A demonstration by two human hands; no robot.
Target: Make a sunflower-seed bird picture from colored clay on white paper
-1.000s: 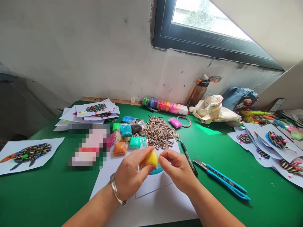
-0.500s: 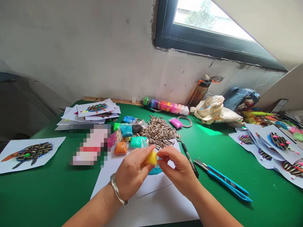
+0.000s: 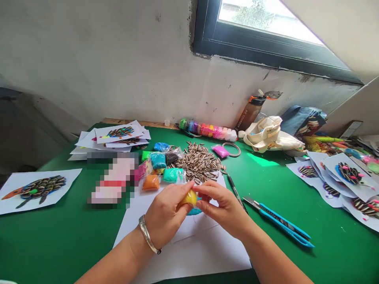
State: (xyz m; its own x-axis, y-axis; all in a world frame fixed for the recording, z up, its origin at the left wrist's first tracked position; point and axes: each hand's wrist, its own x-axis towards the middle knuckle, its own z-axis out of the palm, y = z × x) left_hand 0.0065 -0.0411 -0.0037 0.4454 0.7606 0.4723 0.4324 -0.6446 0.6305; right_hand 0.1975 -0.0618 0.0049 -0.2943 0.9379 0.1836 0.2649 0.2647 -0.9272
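My left hand (image 3: 166, 215), with a silver bangle on the wrist, is closed round a yellow lump of clay (image 3: 188, 197). My right hand (image 3: 222, 209) pinches the same lump from the right side. Both hands hover over white paper sheets (image 3: 195, 252) on the green table (image 3: 59, 244). A blue clay shape (image 3: 194, 212) lies on the paper just beneath my fingers, mostly hidden. Behind my hands are a pile of striped sunflower seeds (image 3: 199, 163) and several small bags of coloured clay (image 3: 158, 169).
A black pen (image 3: 235, 193) and a blue utility knife (image 3: 281, 223) lie right of the paper. Finished seed pictures sit at the left (image 3: 37, 189), back left (image 3: 115, 136) and right (image 3: 346, 175). A row of clay tubs (image 3: 209, 132), a bottle (image 3: 250, 112) and a cloth bag (image 3: 268, 136) line the wall.
My hands have closed in more tightly around the yellow clay, so less of it shows. The view shifted slightly.
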